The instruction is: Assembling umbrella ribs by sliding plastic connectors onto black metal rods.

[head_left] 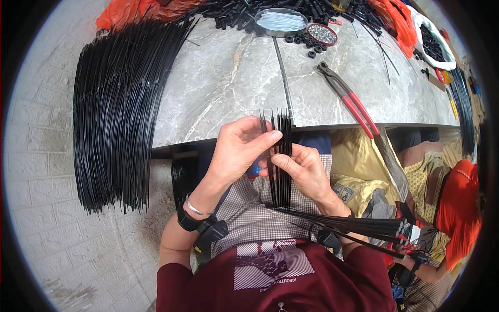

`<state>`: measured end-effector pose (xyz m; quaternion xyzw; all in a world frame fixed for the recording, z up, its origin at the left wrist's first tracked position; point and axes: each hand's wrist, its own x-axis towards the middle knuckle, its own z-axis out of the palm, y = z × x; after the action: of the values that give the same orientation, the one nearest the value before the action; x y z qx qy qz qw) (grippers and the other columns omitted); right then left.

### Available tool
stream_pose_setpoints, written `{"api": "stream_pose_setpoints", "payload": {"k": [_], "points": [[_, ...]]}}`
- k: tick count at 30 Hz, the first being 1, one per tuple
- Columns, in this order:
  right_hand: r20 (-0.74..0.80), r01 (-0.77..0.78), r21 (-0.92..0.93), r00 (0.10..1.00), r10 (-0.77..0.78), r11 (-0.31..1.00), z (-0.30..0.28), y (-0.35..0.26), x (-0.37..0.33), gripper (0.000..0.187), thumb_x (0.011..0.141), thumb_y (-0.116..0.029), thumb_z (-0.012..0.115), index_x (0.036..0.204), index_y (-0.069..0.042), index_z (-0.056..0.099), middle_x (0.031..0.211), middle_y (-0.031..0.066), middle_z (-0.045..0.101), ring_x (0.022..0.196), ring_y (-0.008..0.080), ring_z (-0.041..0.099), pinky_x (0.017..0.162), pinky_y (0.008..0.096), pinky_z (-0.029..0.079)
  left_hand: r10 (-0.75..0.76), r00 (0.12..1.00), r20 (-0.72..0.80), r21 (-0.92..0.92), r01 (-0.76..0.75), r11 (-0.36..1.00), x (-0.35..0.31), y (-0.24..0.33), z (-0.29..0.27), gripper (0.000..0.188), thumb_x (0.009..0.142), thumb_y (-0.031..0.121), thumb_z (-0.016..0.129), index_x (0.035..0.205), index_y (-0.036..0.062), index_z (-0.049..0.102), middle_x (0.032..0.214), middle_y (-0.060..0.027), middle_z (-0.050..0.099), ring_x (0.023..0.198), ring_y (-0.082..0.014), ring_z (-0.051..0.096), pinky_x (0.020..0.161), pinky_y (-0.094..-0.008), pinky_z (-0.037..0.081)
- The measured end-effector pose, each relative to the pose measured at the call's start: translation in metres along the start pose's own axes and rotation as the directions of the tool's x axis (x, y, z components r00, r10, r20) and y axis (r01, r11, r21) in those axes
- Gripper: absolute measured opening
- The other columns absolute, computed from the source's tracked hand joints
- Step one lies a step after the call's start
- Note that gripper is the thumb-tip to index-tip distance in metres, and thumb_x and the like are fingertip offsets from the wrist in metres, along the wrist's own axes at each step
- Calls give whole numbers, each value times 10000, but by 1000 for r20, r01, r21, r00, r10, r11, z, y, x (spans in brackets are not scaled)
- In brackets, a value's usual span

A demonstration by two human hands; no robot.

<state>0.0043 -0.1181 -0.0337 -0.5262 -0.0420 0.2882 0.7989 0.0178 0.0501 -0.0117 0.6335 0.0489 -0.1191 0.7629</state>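
Observation:
My left hand (pixel 240 148) pinches a few thin black rods near their upper ends, thumb against fingers. My right hand (pixel 303 170) grips the same upright bunch of thin black rods (pixel 284 182) lower down, thumb across its front. A fine pale wire (pixel 267 110) runs crosswise at the tips of the rods and seems to pass through them. From the bottom of the bunch, more black rods (pixel 358 224) slant off to the right over my lap and right forearm. Whether these are joined to the upright ones I cannot make out.
A grey marble-look table (pixel 223 78) stands ahead. A big heap of black rods (pixel 117 114) overhangs its left edge. Red-handled nippers (pixel 351 99), a dish of pale thin pieces (pixel 281 22) and a red dish of small metal parts (pixel 322 34) lie there. A co-worker's arm (pixel 429 271) shows at right.

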Motion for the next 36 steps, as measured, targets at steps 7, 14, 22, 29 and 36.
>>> {"api": "stream_pose_setpoints", "payload": {"k": [7, 14, 22, 29, 36], "points": [[-11, -3, -24, 1000, 3, 1000, 0, -2, -1, 203, 926, -111, 567, 1049, 43, 615, 874, 93, 679, 778, 134, 660, 687, 247, 550, 35, 999, 12, 26, -35, 999, -1, 2, 0, 173, 838, 86, 690, 961, -12, 618, 763, -19, 614, 661, -62, 569, 561, -193, 474], [-19, -5, -11, 1000, 5, 1000, 0, -2, 1, 202, 925, -105, 565, 1057, 41, 612, 882, 92, 676, 781, 137, 660, 699, 258, 557, 56, 997, -52, 31, -55, 998, -3, 0, -4, 118, 854, 83, 667, 904, 2, 596, 727, -30, 609, 630, -77, 593, 553, -191, 492], [-6, -6, -8, 1000, 6, 1000, 0, -3, 0, 217, 928, -118, 565, 1070, 40, 608, 892, 89, 673, 781, 133, 654, 698, 252, 550, 89, 996, -30, 49, -87, 995, -4, 0, -6, 107, 864, 84, 654, 900, 1, 598, 735, -43, 619, 624, -89, 609, 566, -207, 513], [-21, -19, 7, 1000, 19, 1000, -3, -1, -1, 186, 928, -126, 570, 1004, 38, 611, 882, 92, 676, 773, 132, 655, 686, 250, 549, 116, 984, -132, 13, -115, 993, -3, 5, -4, 128, 882, 97, 630, 967, 5, 601, 823, -64, 620, 714, -102, 611, 562, -212, 515], [-32, -36, -18, 999, 36, 999, -1, -5, -2, 178, 929, -127, 569, 982, 39, 609, 875, 92, 677, 772, 131, 656, 679, 248, 547, 142, 983, -116, 10, -141, 990, -1, 5, -9, 140, 890, 101, 619, 988, 4, 595, 839, -68, 618, 722, -122, 612, 583, -234, 529]]}}
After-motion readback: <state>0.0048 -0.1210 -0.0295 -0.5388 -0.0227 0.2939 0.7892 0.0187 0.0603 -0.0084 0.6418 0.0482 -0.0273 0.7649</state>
